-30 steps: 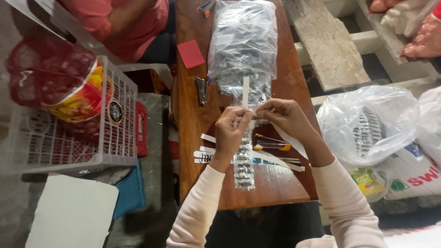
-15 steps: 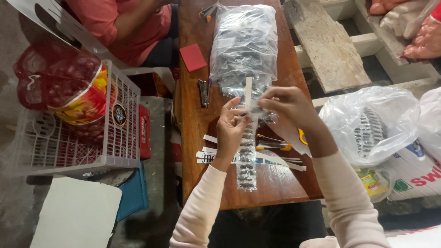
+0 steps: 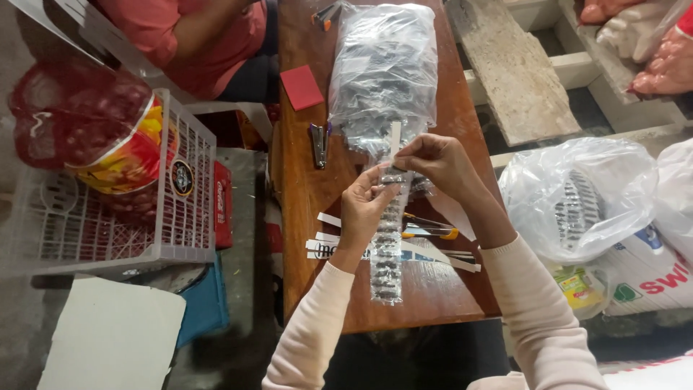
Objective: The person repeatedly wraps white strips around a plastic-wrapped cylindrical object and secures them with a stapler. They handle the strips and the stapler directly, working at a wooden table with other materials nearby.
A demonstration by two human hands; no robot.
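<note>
Clear plastic strip packet pinched at its top by both hands, left and right.

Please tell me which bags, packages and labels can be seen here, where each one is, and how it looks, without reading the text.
Narrow clear packet: held by left hand and right hand, long, dark pieces inside.
Large clear bag: far end of wooden table, crinkled, dark contents.
White paper strips: on the table under the packet, dark print.
Red mesh sack: in white crate, left, with yellow-red label.
Translucent white bag: right of table.
</note>
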